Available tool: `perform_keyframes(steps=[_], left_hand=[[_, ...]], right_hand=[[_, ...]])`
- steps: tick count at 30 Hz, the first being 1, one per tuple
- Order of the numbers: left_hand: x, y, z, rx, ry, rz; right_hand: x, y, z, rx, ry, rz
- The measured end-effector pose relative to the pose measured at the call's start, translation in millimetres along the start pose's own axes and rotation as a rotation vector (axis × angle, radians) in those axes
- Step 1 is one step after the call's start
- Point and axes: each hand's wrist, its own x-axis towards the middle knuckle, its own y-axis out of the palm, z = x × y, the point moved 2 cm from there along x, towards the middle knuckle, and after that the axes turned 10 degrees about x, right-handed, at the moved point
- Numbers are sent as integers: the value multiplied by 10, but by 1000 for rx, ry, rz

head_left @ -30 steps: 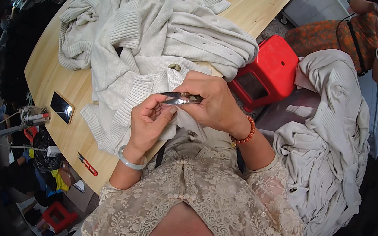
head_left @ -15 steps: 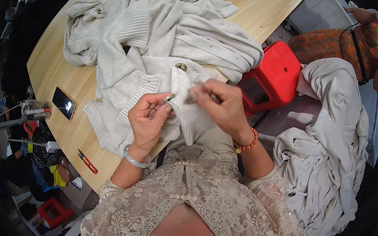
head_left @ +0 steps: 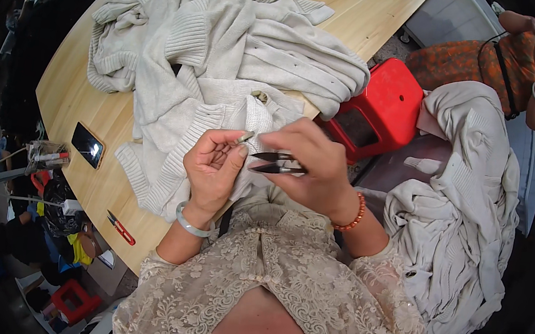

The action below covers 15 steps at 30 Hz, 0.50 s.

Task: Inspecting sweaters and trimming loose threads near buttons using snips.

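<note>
My left hand (head_left: 212, 166) pinches a small greenish button (head_left: 246, 137) between thumb and fingertips, at the edge of a cream knit garment (head_left: 180, 124). In my right hand (head_left: 323, 170) is a pair of thread snips (head_left: 276, 163), its dark blades pointing left toward the button. The blades are parted and lie just right of my left fingertips. Some of the garment's knit hangs below both hands, over the table's near edge. Another button (head_left: 260, 96) shows on the garment a little farther away. Whether a thread lies at the blades is too small to tell.
More cream knitwear (head_left: 293, 58) is heaped across the wooden table (head_left: 358, 9). At left lie a phone (head_left: 88, 145) and red-handled snips (head_left: 120, 228). A red stool (head_left: 399, 103) and a garment pile (head_left: 453, 214) stand at right. Beyond them is another person (head_left: 483, 69).
My right hand has turned and lowered slightly, bringing the snips' parted blades into view. Earlier it was blurred by motion beside the knit. My left hand keeps its pinch on the button.
</note>
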Motion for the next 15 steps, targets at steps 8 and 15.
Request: perform_keyframes(steps=[8,15], left_hand=[[-15,26,-70,522,125,-93],[16,-27,1,150,-21,-29]], right_hand=[[-29,107,74,-245,-120,0],[-161,35,124,509,81,481]])
